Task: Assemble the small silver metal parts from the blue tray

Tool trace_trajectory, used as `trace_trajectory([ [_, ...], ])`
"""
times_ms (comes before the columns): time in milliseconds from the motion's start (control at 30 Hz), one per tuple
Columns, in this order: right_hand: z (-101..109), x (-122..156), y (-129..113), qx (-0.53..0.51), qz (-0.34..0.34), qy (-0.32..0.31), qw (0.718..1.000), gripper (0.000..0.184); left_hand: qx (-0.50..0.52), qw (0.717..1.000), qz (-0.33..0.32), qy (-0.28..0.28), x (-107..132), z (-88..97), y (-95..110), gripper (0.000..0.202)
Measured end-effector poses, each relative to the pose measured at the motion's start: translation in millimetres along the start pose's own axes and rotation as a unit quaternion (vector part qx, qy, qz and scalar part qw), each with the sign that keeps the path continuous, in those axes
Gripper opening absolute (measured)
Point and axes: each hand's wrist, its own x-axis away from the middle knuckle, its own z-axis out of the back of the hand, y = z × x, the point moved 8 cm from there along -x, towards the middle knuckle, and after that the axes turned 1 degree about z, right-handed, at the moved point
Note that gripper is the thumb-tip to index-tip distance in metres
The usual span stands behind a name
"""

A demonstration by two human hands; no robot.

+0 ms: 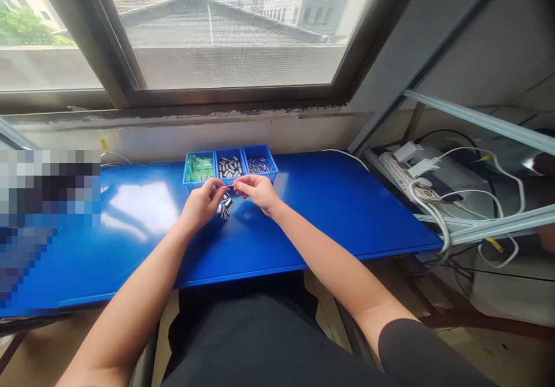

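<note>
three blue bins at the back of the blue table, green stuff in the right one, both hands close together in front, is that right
The side is wrong: the head view shows the green stuff in the left bin. The three blue bins are at the back of the blue table, left hand and right hand close together in front.
</note>
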Motion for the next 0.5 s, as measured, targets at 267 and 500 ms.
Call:
trace_trajectory([
  [267, -1.9, -0.2, 1.0, -0.007, -0.004, -0.006, 1.0, 0.042, 0.007, 1.0, -0.009, 0.007, 0.0, 1.4, 1.8, 0.023],
  [500, -0.3, -0.4, 0.2, -0.008, -0.001, 0.001, 1.0, 0.042, 0.005, 1.0, -0.006, 0.003, 0.0, 0.9, 3.4, 0.021],
])
